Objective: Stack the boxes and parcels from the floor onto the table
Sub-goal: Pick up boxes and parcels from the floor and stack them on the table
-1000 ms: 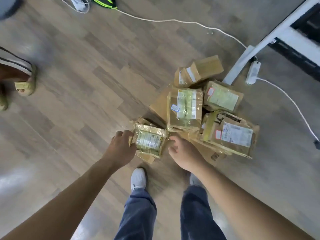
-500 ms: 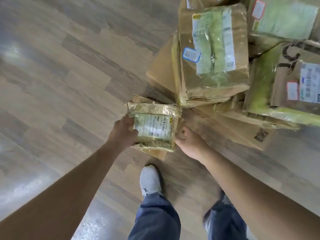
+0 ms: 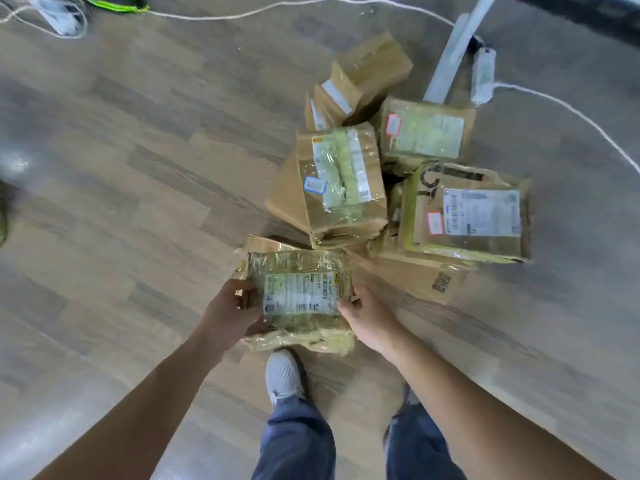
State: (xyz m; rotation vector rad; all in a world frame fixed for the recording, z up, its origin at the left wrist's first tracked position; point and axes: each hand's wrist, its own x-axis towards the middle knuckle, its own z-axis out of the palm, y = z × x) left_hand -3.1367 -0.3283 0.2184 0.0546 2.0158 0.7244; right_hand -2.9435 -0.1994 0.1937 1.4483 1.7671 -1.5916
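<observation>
A small taped cardboard parcel [image 3: 300, 296] with a white label is held between both hands above the floor. My left hand [image 3: 231, 313] grips its left edge, fingers curled round it. My right hand [image 3: 367, 317] grips its right edge. Behind it a pile of brown boxes lies on the wooden floor: a taped box with a blue sticker [image 3: 343, 181], a wide box with a printed label [image 3: 467, 213], a box with a greenish label [image 3: 426, 133] and a plain box [image 3: 367, 74] at the back. A flat carton [image 3: 419, 278] lies under the pile.
A white table leg [image 3: 450, 53] stands behind the pile, with a white power strip [image 3: 483, 76] and its cord [image 3: 571, 112] beside it. More cables [image 3: 242, 13] run along the top. My shoes [image 3: 284, 375] stand just below the parcel. A foot shows at the far left edge.
The parcel has come up off the floor between both hands and is nearer the camera. My view has pulled back, showing the whole pile and the table leg again.
</observation>
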